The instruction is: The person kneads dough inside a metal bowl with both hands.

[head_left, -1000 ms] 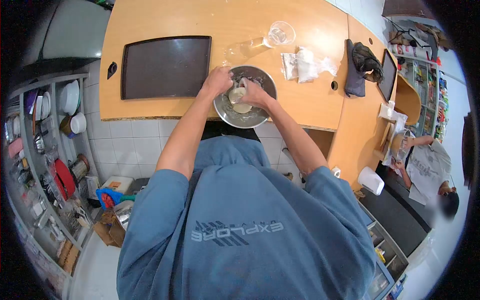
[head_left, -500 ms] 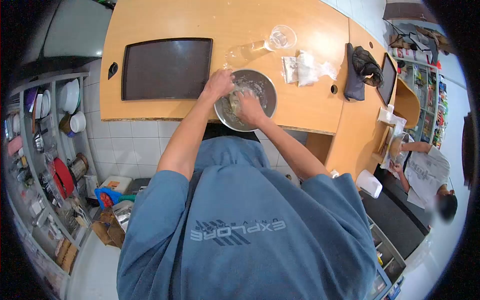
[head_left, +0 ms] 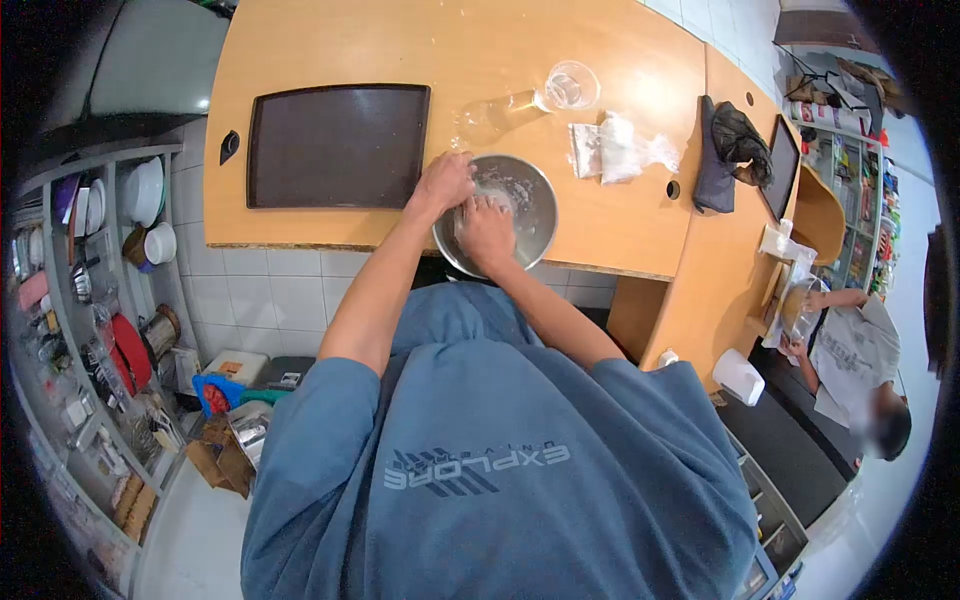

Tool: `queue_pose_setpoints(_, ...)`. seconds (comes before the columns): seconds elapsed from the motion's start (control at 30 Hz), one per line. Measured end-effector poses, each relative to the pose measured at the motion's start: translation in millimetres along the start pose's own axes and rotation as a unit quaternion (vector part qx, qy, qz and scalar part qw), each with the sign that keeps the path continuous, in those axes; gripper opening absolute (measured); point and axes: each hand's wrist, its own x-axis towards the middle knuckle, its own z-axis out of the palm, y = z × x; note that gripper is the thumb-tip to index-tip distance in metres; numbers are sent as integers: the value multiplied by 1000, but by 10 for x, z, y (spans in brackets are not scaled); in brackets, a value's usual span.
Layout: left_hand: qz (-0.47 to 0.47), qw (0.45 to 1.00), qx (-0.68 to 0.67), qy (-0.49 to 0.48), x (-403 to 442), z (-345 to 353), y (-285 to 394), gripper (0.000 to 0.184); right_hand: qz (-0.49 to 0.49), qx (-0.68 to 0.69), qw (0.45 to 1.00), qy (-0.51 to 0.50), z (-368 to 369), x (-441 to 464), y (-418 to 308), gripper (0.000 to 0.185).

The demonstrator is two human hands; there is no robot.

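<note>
My left hand point(head_left: 445, 183) is closed on the left rim of a steel mixing bowl point(head_left: 541, 222) near the table's front edge. Inside the bowl, my right hand point(head_left: 487, 232) presses down with curled fingers on pale dough, which it now mostly covers. White floury residue point(head_left: 515, 190) coats the bowl's inner wall. Behind the bowl, a clear bottle of yellowish liquid point(head_left: 515, 106) lies on its side beside a clear plastic cup point(head_left: 573, 85). Plastic bags of white powder point(head_left: 618, 150) lie to the right of these.
A dark baking tray point(head_left: 338, 148) lies left of the bowl on the wooden table point(head_left: 330, 40). Dark cloth and a black bag point(head_left: 735, 150) sit at the right. Another person point(head_left: 850, 340) handles a clear bowl point(head_left: 800, 308) at far right. Shelves with kitchenware point(head_left: 110, 300) stand at left.
My right hand has shifted towards the bowl's near left side, its fingers now curled over the dough that showed before. My left hand keeps its hold on the rim. The whole view has shifted slightly.
</note>
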Motion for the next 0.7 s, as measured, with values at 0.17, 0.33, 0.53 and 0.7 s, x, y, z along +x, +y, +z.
queue_pose_setpoints(0.17, -8, 1000, -12, -2, 9, 48, -32, 18, 12, -12, 1000, -6, 143, 180, 1, 40)
queue_pose_setpoints(0.33, -8, 1000, -24, -2, 34, -11, -37, 19, 23, 44, 997, -53, 217, 391, 82, 37)
queue_pose_setpoints(0.53, 3, 1000, -10, 23, -16, 14, -57, 14, 91, 167, 982, -15, 20, 450, 258, 36)
queue_pose_setpoints(0.7, -5, 1000, 8, 14, -15, -5, -5, 16, 265, 430, 862, 37, 61, 398, 517, 49)
